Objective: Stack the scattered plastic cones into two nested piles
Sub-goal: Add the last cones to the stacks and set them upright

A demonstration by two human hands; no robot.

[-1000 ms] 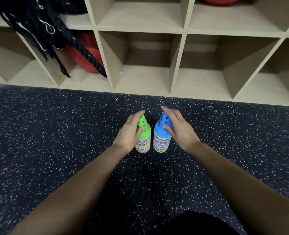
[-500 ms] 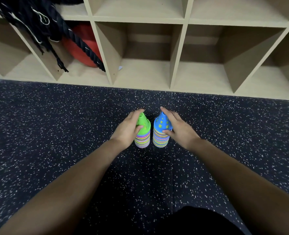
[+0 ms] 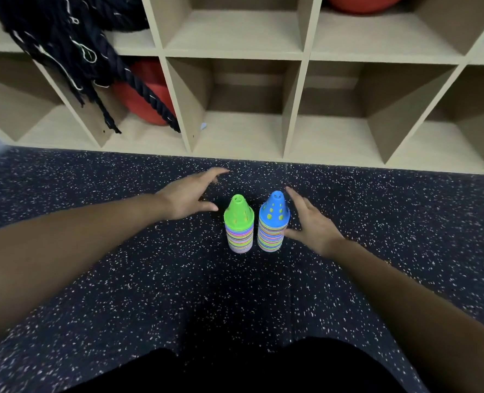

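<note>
Speckled dark rubber floor (image 3: 93, 265) underfoot, beige cubby shelving (image 3: 303, 56) along the far edge.

Two nested piles stand upright just ahead of me, side by side, nearly touching at the rims but I can't tell if they meet. Left pile (image 3: 238, 225) capped by a green cone, right pile (image 3: 273, 222) capped by a blue cone with yellow showing through its holes. Both have long axes vertical, striped bands of many colours below the caps. Right pile looks slightly taller. No loose cones anywhere on the floor I can see, so I judge the stacking done, or all but done.

My left hand (image 3: 186, 198) is spread and empty, fingers splayed, off to the left of the green-topped pile and a little beyond it, clear of it with floor showing between. My right hand (image 3: 311, 225) is also spread and holds nothing; it sits just beside the blue-topped pile, thumb near the striped bands low down, index finger reaching up near the cap. Whether the thumb touches the pile I can't tell.

Relation that matters: piles lie between my hands, straight ahead; right hand is much the nearer to its pile. Any further touch would be a sideways one against a tall narrow stack, so tipping is the risk, most of all for the blue one.

Outward: red ball (image 3: 147, 97) in a lower-left cubby, dark braided rope (image 3: 73, 43) draped over the front of it. Another red ball (image 3: 359, 2) in a top cubby. The other cubbies in view look bare.
</note>
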